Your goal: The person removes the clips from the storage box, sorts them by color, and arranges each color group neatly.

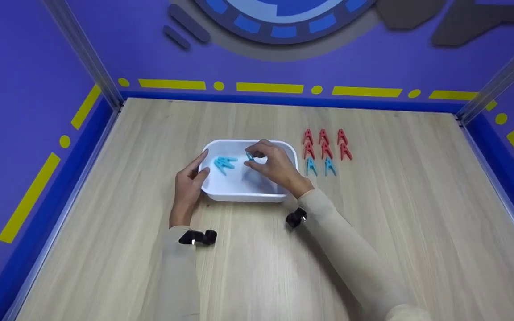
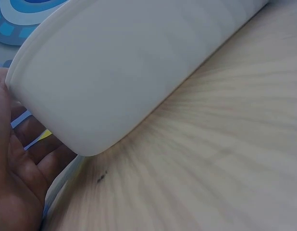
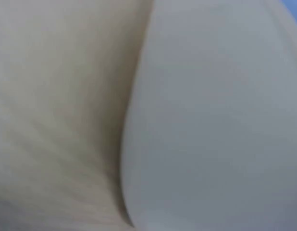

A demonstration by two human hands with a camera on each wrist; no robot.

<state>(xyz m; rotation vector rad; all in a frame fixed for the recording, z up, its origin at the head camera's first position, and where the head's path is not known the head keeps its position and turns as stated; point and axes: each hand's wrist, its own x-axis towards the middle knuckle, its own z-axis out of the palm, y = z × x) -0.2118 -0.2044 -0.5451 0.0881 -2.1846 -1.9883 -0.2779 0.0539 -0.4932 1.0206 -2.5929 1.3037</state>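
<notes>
A white plastic tub [image 1: 247, 197] stands on the table. My left hand [image 1: 187, 189] holds its left end, thumb at the rim; the left wrist view shows the fingers behind the tub's wall [image 2: 124, 77]. Over the right half of the tub, my right hand [image 1: 275, 166] pinches a blue clothespin [image 1: 250, 156] between thumb and fingertips, partly hidden by them. Inside at the left lie blue clothespins [image 1: 224, 164], overlapping. The blurred right wrist view has the tub's outer side [image 3: 211, 120], without the hand.
Right of the tub, several red clothespins [image 1: 325, 150] lie in two rows. Two blue clothespins, one left [image 1: 311, 167] and one right [image 1: 329, 167], lie just below them. Blue-purple panels [image 1: 283, 71] close off the back and sides of the wooden table [image 1: 248, 258].
</notes>
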